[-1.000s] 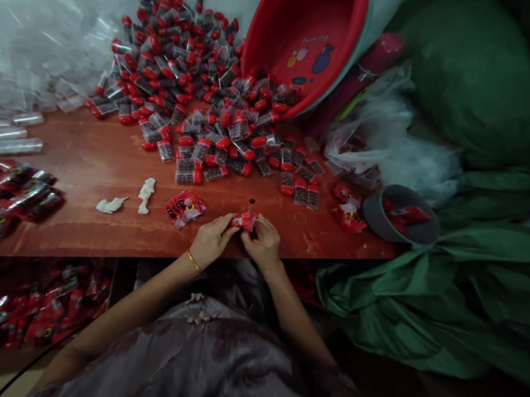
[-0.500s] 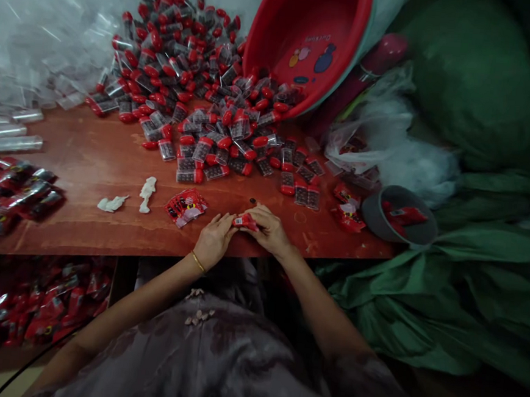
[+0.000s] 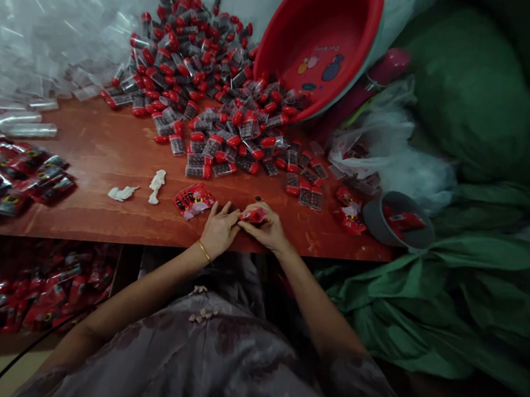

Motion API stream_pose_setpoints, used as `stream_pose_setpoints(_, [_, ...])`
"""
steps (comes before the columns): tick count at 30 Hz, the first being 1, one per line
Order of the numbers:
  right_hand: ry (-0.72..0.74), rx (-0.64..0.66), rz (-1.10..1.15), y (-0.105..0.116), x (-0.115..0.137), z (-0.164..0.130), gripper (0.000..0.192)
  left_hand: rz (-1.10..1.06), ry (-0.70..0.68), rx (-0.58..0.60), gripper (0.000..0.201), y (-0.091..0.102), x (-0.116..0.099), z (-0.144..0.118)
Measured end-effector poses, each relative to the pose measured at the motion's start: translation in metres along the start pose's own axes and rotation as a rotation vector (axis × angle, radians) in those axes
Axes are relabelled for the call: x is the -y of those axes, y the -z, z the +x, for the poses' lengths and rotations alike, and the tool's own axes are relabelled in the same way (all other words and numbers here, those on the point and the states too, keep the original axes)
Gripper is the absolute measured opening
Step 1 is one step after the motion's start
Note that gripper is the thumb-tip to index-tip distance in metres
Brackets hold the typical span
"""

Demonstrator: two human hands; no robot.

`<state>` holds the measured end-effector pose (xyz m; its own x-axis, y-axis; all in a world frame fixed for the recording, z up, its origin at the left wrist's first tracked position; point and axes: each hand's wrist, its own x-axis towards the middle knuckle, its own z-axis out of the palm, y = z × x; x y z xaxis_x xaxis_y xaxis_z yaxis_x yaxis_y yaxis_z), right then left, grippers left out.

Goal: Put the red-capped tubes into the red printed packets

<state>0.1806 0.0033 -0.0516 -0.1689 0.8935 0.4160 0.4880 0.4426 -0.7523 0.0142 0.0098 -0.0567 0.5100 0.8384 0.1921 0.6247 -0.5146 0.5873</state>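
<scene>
A small glossy red packet (image 3: 254, 215) is held just above the front part of the table, between my two hands. My right hand (image 3: 269, 229) is closed around its right side, fingers curled over it. At the packet's left end, the thumb and forefinger of my left hand (image 3: 219, 230) pinch its edge while the other fingers point up and away. Left of my left hand lies a fanned stack of flat red printed packets (image 3: 194, 201). A tiny dark bead (image 3: 258, 198) rests on the table just beyond my right hand.
Several red-capped clear tubes of dark beads (image 3: 188, 64) are heaped beside a tipped red basin (image 3: 338, 21). Two crumpled white scraps (image 3: 156, 186) and filled red packets (image 3: 32, 180) lie left. A grey bowl (image 3: 376, 219) and green cloth (image 3: 445, 298) are at right.
The packet has turned slightly in my fingers and its printed white patch shows less. My left hand's fingers have lifted and spread more. The whole view has shifted a little.
</scene>
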Motion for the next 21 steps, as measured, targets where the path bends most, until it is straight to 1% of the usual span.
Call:
stream_pose_setpoints(4, [0.008, 0.045, -0.062, 0.004, -0.003, 0.003, 0.02, -0.039, 0.026, 0.031, 0.029, 0.001, -0.001, -0.001])
stream_pose_setpoints(5, [0.003, 0.059, -0.074, 0.005, -0.004, 0.003, 0.021, -0.057, 0.03, 0.029, 0.031, 0.003, -0.001, -0.001])
stream_pose_setpoints(7, [-0.013, 0.083, -0.093, 0.006, -0.007, 0.002, 0.022, -0.128, 0.036, 0.004, 0.043, 0.007, -0.001, -0.002])
stream_pose_setpoints(9, [-0.041, 0.078, -0.112, 0.005, -0.011, 0.0, 0.023, -0.232, 0.011, -0.028, 0.053, 0.011, -0.001, -0.001])
stream_pose_setpoints(10, [-0.058, 0.067, -0.123, 0.004, -0.013, -0.001, 0.024, -0.278, -0.014, -0.038, 0.055, 0.013, -0.002, 0.0])
stream_pose_setpoints(12, [-0.098, 0.05, -0.138, 0.001, -0.016, -0.004, 0.025, -0.329, -0.051, -0.041, 0.046, 0.016, -0.002, 0.005])
stream_pose_setpoints(15, [-0.145, 0.04, -0.117, -0.001, -0.015, -0.012, 0.022, -0.34, -0.022, -0.059, 0.031, 0.016, -0.002, 0.011])
stream_pose_setpoints(18, [-0.17, -0.063, -0.07, 0.002, -0.01, -0.021, 0.02, -0.346, -0.009, -0.098, 0.027, 0.014, -0.001, 0.012])
stream_pose_setpoints(21, [-0.14, -0.172, -0.103, 0.006, -0.005, -0.027, 0.018, -0.315, -0.017, -0.099, 0.027, 0.012, -0.002, 0.01])
